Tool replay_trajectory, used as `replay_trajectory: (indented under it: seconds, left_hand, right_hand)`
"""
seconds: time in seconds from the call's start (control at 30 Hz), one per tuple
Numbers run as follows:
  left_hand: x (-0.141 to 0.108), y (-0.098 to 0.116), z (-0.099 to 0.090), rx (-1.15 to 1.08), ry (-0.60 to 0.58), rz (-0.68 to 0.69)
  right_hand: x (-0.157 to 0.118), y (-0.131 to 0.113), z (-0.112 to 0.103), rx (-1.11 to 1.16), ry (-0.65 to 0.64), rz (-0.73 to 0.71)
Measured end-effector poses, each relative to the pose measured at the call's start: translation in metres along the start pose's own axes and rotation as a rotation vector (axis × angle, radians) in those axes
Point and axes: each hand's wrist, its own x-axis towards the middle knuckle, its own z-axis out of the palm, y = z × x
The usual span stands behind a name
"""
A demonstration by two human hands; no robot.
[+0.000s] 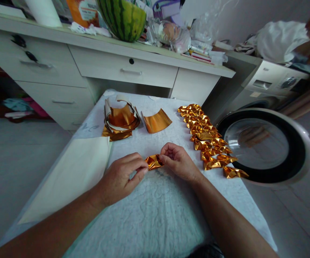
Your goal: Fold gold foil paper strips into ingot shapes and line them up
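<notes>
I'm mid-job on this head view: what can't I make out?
- Head view: both ends of the gold foil piece, covered by the left hand and right hand.
- Head view: how many curled sheets are stacked; the upper ones hide those beneath.
- Head view: the watermelon's top, cut off by the upper edge.
- Head view: the orange pouch's small print, too blurred.
</notes>
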Motion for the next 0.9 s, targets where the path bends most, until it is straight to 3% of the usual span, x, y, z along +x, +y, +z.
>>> replay_trajectory:
  seconds: [0.3, 0.6, 0.73, 0.9]
  left_hand:
    - [-0.003, -0.003, 0.005, 0.008, 0.046, -0.072]
    - [-0.005, -0.004, 0.006, 0.019, 0.071, -0.137]
    - [-0.005, -0.005, 0.008, 0.031, 0.055, -0.158]
    - [-0.004, -0.008, 0.011, 0.061, 0.052, -0.159]
  right_hand:
    - [0.001, 0.002, 0.000, -0.128, 0.036, -0.063]
    - [0.004, -0.002, -0.012, -0.310, 0.181, -0.159]
    - [0.004, -0.012, -0.035, -0.491, 0.371, -0.230]
    - [-0.007, -0.021, -0.085, -0.596, 0.656, -0.228]
